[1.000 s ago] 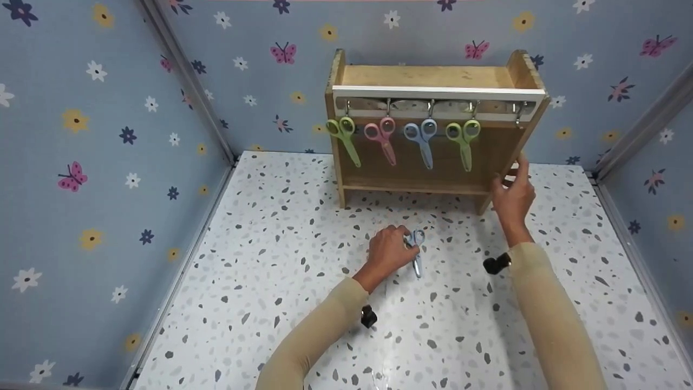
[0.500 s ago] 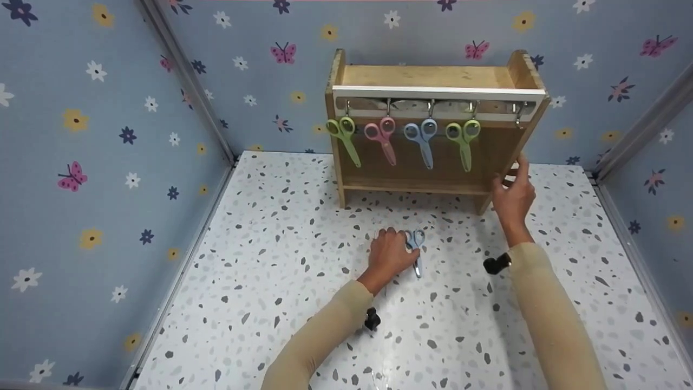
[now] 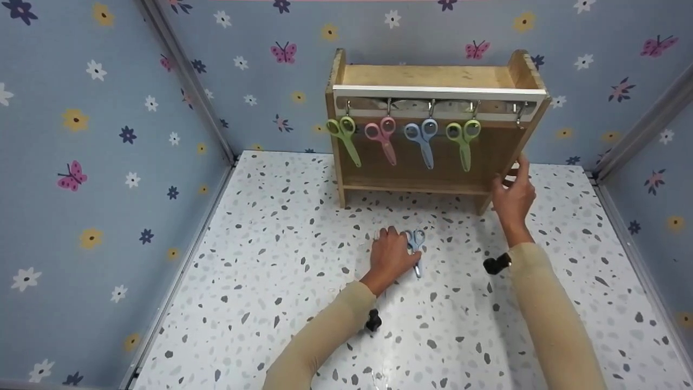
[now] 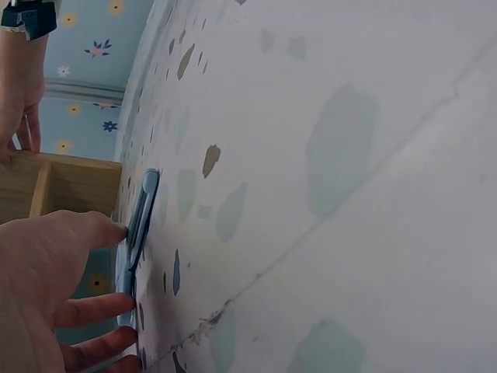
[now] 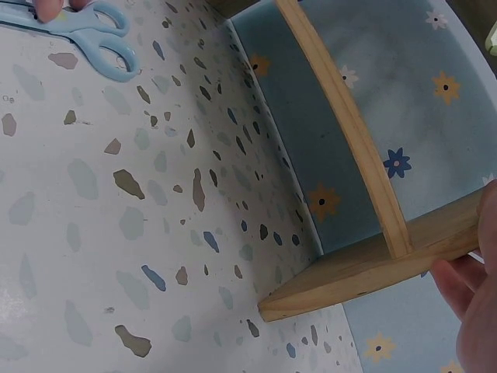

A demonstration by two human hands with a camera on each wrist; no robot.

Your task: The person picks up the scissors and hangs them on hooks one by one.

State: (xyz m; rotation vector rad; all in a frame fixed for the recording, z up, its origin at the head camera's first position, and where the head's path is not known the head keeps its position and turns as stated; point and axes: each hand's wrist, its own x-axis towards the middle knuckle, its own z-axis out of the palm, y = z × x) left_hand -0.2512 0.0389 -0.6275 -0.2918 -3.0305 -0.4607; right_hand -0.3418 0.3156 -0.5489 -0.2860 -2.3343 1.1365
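Light blue scissors (image 3: 417, 238) lie flat on the speckled table, loops toward the wooden shelf. My left hand (image 3: 391, 253) is over them. In the left wrist view its thumb (image 4: 105, 230) touches the scissors' edge, while the other fingers extend loosely beside them. Fingertips also show on the blue scissors (image 5: 105, 31) in the right wrist view. My right hand (image 3: 511, 197) grips the right side panel of the wooden shelf (image 3: 427, 77), thumb in front. From the shelf's hooks hang green scissors (image 3: 346, 135), pink scissors (image 3: 383, 138), blue scissors (image 3: 422, 141) and another green pair (image 3: 464, 143).
The rightmost hook (image 3: 520, 115) on the white rail (image 3: 438, 93) holds nothing. Flower-patterned panels (image 3: 124, 189) enclose the speckled table (image 3: 281, 233) at the left, back and right. The shelf stands near the back panel.
My left hand has shifted slightly to the right and its fingers have spread a little beside the blue scissors. Scissors, shelf and right hand stay in place.
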